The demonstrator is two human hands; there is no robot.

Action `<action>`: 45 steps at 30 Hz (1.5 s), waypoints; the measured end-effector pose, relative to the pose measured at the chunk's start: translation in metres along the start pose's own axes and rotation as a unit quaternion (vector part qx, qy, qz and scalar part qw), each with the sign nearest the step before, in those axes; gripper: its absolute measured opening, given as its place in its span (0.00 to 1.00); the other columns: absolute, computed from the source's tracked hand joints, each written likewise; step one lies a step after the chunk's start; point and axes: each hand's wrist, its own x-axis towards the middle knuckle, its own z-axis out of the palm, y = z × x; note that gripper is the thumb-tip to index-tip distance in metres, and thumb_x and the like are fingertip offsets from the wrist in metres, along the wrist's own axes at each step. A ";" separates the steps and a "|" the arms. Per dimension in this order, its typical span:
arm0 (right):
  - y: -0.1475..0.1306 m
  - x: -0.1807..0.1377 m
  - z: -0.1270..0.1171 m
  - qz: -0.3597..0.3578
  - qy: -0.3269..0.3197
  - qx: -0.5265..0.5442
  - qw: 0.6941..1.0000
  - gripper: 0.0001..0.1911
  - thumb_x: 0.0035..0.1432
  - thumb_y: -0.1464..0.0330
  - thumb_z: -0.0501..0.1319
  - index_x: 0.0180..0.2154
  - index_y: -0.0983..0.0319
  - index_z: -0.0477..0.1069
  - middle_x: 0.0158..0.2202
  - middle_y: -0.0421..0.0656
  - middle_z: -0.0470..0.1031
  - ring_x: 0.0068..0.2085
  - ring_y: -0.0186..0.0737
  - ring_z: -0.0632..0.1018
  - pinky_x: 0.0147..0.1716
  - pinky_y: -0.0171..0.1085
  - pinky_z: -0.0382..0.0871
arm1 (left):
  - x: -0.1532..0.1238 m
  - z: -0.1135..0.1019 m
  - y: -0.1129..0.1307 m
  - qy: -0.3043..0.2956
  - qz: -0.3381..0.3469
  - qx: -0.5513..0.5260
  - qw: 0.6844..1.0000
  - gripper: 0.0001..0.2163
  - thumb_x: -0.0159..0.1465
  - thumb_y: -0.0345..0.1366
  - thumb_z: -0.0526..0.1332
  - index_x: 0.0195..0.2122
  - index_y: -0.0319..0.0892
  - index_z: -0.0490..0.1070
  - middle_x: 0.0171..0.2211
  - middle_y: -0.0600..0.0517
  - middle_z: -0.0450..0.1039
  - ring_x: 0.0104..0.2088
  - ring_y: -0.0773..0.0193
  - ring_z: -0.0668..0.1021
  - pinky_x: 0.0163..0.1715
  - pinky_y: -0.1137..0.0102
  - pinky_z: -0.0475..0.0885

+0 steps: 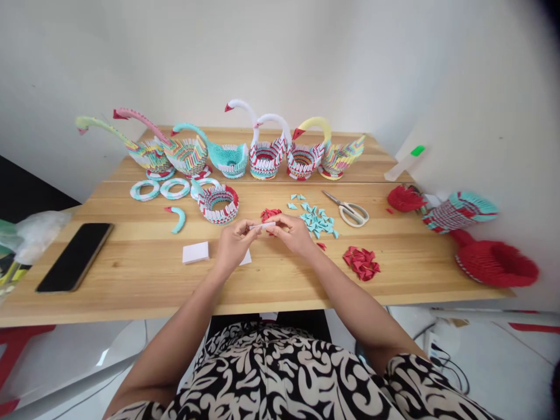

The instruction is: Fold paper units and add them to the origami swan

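Both my hands meet over the middle of the wooden table, pinching a small white slip of paper between them. My left hand grips its left end with closed fingers. My right hand pinches its right end. Just under my left hand lies a small stack of white paper slips. Behind my hands sits a little heap of folded red pieces, and to the right a scatter of folded teal pieces.
Several paper swans line the table's back. A half-built ring base, paper rings and a teal neck lie left of centre. Scissors, red pieces, red paper models right; phone left.
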 end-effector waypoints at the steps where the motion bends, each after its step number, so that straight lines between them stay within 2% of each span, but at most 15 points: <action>1: -0.001 0.000 -0.001 -0.003 -0.002 -0.013 1.000 0.12 0.59 0.59 0.62 0.35 0.62 0.77 0.29 0.41 0.78 0.31 0.35 0.76 0.32 0.33 0.69 | 0.000 0.000 0.001 0.004 0.001 0.000 1.000 0.10 0.58 0.42 0.63 0.30 0.40 0.74 0.24 0.53 0.73 0.27 0.66 0.73 0.28 0.73 0.66; 5: -0.003 -0.001 -0.001 -0.011 0.018 -0.038 0.999 0.12 0.61 0.61 0.61 0.31 0.61 0.76 0.26 0.40 0.76 0.29 0.34 0.74 0.31 0.33 0.67 | 0.002 0.001 0.001 -0.012 -0.009 -0.037 0.999 0.12 0.57 0.44 0.64 0.32 0.40 0.74 0.26 0.53 0.73 0.27 0.67 0.71 0.29 0.73 0.65; 8: -0.003 -0.002 -0.001 -0.020 0.022 -0.037 0.999 0.11 0.60 0.62 0.61 0.31 0.61 0.76 0.27 0.40 0.76 0.29 0.35 0.74 0.31 0.33 0.66 | 0.003 0.000 -0.003 -0.027 -0.017 -0.030 0.999 0.13 0.56 0.46 0.65 0.27 0.39 0.73 0.25 0.54 0.72 0.26 0.68 0.69 0.27 0.74 0.63; 14: -0.004 -0.002 0.000 -0.030 0.030 -0.055 0.998 0.10 0.60 0.62 0.61 0.30 0.61 0.76 0.26 0.40 0.77 0.29 0.35 0.75 0.31 0.34 0.66 | 0.003 0.000 -0.003 -0.004 -0.033 -0.003 0.999 0.16 0.57 0.47 0.64 0.21 0.39 0.72 0.19 0.56 0.65 0.22 0.70 0.63 0.23 0.73 0.56; 22: -0.004 -0.003 0.003 -0.002 0.050 -0.012 0.999 0.11 0.59 0.60 0.62 0.30 0.61 0.75 0.25 0.41 0.76 0.28 0.35 0.74 0.30 0.34 0.67 | 0.005 0.003 0.000 -0.001 -0.047 -0.142 0.989 0.14 0.55 0.46 0.66 0.24 0.39 0.70 0.22 0.55 0.68 0.23 0.70 0.66 0.26 0.74 0.61; 27: -0.001 -0.001 0.003 0.037 0.019 0.027 0.999 0.12 0.55 0.59 0.64 0.34 0.62 0.74 0.26 0.40 0.75 0.28 0.35 0.73 0.29 0.33 0.66 | 0.005 0.004 0.000 0.013 -0.035 -0.130 0.991 0.15 0.54 0.46 0.66 0.24 0.39 0.69 0.21 0.55 0.67 0.23 0.70 0.66 0.26 0.73 0.61; 32: -0.001 -0.002 0.005 0.022 0.023 -0.026 0.999 0.15 0.57 0.58 0.62 0.26 0.62 0.71 0.23 0.38 0.71 0.26 0.32 0.69 0.28 0.32 0.61 | 0.004 0.007 -0.001 0.036 -0.037 -0.116 0.992 0.16 0.54 0.47 0.66 0.22 0.40 0.69 0.20 0.56 0.65 0.23 0.70 0.65 0.26 0.73 0.60; 38: 0.000 -0.002 0.005 0.026 0.034 -0.020 0.999 0.16 0.57 0.58 0.61 0.24 0.62 0.68 0.20 0.36 0.67 0.23 0.30 0.64 0.25 0.31 0.57 | 0.003 0.011 -0.004 -0.015 -0.045 -0.127 0.991 0.15 0.53 0.48 0.66 0.24 0.39 0.72 0.21 0.55 0.68 0.23 0.69 0.65 0.25 0.73 0.60; 42: 0.000 -0.002 0.007 0.011 0.035 -0.038 0.999 0.17 0.57 0.58 0.61 0.22 0.62 0.67 0.18 0.35 0.64 0.22 0.30 0.62 0.24 0.31 0.55 | 0.005 0.009 -0.008 0.005 -0.044 -0.152 0.987 0.15 0.55 0.46 0.66 0.22 0.39 0.71 0.21 0.54 0.68 0.23 0.70 0.65 0.25 0.73 0.59; 45: -0.001 -0.002 0.006 0.012 0.029 -0.033 0.999 0.17 0.58 0.59 0.61 0.23 0.62 0.68 0.19 0.36 0.67 0.22 0.30 0.64 0.24 0.32 0.56 | 0.009 0.003 -0.011 0.047 -0.046 -0.215 0.974 0.15 0.56 0.44 0.66 0.21 0.39 0.68 0.20 0.55 0.67 0.22 0.71 0.65 0.24 0.74 0.59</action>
